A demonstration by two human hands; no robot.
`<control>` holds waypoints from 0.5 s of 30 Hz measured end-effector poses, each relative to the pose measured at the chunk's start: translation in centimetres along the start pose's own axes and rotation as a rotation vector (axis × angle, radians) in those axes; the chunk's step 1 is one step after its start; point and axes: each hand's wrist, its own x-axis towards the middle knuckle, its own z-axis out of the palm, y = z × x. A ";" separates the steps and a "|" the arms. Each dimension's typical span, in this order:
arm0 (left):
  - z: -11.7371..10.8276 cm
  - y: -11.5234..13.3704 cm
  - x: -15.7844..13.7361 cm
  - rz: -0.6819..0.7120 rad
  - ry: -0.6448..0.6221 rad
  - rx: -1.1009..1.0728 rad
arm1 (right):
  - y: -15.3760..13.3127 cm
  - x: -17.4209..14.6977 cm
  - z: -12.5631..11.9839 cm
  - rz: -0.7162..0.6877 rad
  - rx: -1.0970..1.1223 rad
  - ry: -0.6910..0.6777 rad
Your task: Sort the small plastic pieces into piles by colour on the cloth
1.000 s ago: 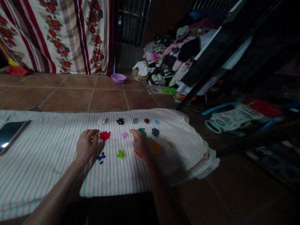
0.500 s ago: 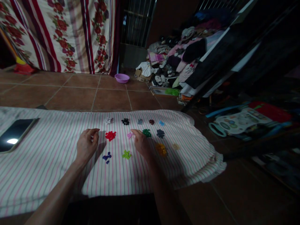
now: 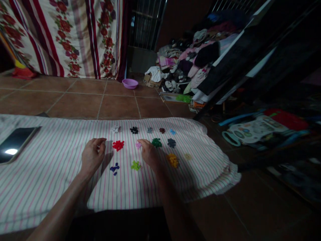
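Note:
My right hand [image 3: 149,153] reaches over the cloth with its fingers pinched together at a little cluster of small pink pieces [image 3: 137,145]. My left hand [image 3: 92,154] hovers left of a pile of small red pieces [image 3: 118,145], its fingers curled toward the thumb; whatever they may hold is too small to make out. Nearer to me lie dark blue pieces [image 3: 114,168] and lime green pieces [image 3: 135,165]. Right of my right hand are dark green pieces [image 3: 156,143], dark grey pieces [image 3: 172,143], yellow-orange pieces [image 3: 173,160] and pale beige pieces [image 3: 187,156].
Along the far side of the striped cloth [image 3: 62,160] run white [image 3: 116,129], black [image 3: 134,130], grey [image 3: 149,130], brown [image 3: 162,130] and light blue pieces [image 3: 172,132]. A phone [image 3: 16,144] lies at left. Beyond are a purple basin [image 3: 130,84] and heaped clothes [image 3: 185,63].
My right hand has shifted slightly left, its fingertips closer in over the pink pieces. My left hand has stayed in nearly the same place.

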 end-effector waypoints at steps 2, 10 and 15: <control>0.0 0.0 0.0 -0.004 0.001 0.002 | 0.0 0.0 0.1 -0.009 0.000 -0.001; 0.1 -0.1 0.0 -0.003 -0.008 -0.004 | 0.2 0.1 0.3 -0.015 0.010 0.054; 0.1 -0.2 0.0 0.002 -0.009 -0.006 | 0.1 0.1 0.3 -0.004 -0.006 0.039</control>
